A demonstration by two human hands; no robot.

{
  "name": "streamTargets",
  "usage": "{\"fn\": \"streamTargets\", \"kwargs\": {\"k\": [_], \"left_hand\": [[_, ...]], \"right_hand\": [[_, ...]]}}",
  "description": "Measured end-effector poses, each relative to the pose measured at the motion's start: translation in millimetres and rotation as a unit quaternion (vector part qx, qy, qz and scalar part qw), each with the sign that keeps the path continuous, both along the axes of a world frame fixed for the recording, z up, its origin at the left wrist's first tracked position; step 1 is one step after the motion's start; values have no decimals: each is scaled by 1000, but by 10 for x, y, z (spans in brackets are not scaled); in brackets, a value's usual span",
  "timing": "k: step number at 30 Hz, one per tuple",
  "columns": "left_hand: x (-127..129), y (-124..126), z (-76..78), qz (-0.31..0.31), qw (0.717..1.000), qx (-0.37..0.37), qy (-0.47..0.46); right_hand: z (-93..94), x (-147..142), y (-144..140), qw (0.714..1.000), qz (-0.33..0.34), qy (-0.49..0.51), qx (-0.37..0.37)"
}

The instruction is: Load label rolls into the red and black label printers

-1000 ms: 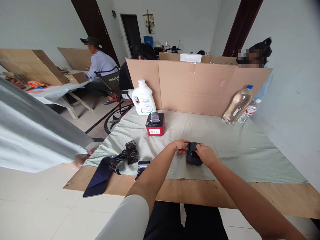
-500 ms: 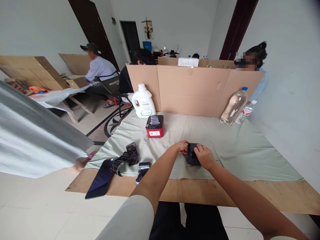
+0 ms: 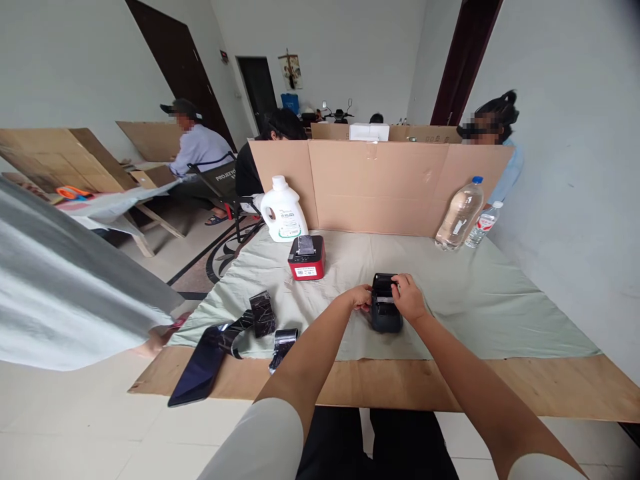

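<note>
On cloth point(image 3: 465, 300): both hands, apparently gripping black printer point(image 3: 385, 313).

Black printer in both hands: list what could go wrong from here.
The printer sits on loose, wrinkled cloth; pressed by the left hand and right hand, it might slide or bunch the fabric. The tablet overhangs the board's near-left edge, so a tug on the cloth or the film strips beside it could tip it off.

black printer point(image 3: 385, 312) | red-and-black printer point(image 3: 306, 257) | white jug point(image 3: 283, 211) | pale green cloth point(image 3: 475, 300) | brown cardboard point(image 3: 380, 187)
</note>
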State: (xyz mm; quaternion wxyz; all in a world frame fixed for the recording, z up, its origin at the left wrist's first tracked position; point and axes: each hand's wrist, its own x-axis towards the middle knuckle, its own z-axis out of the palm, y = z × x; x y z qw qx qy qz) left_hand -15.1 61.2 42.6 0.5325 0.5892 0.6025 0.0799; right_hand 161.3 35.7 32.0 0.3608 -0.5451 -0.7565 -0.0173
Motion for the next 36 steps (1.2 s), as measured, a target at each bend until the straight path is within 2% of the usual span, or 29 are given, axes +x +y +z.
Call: {"fn": "streamTargets", "kwargs": {"k": [3, 6, 9, 11, 13, 16, 19, 27, 36], "left_hand": [[-2, -70, 66, 7, 998, 28, 52], [20, -149, 138, 33, 992, 70, 96], [119, -230, 215, 64, 966, 194, 156], [233, -274, 261, 19, 935, 296, 195], [364, -296, 298, -72, 903, 353, 233], [532, -286, 346, -192, 868, 346, 300], [632, -247, 386, -245, 844, 316, 357], [715, -177, 348, -256, 830, 307, 388], [699, -214, 268, -221, 853, 333, 335]], "right_hand": [[-129, 83, -68, 998, 54, 37, -16], [-334, 175, -233, 994, 46, 87, -37], [-538, 204, -426, 988, 25, 138, -56], [-635, 186, -526, 987, 30, 147, -65], [-693, 159, -586, 987, 35, 145, -66], [-729, 136, -608, 987, 38, 143, -62], [-747, 135, -597, 988, 44, 136, -61], [-812, 110, -578, 996, 35, 72, -36], [-903, 146, -528, 997, 49, 50, -22]]}}
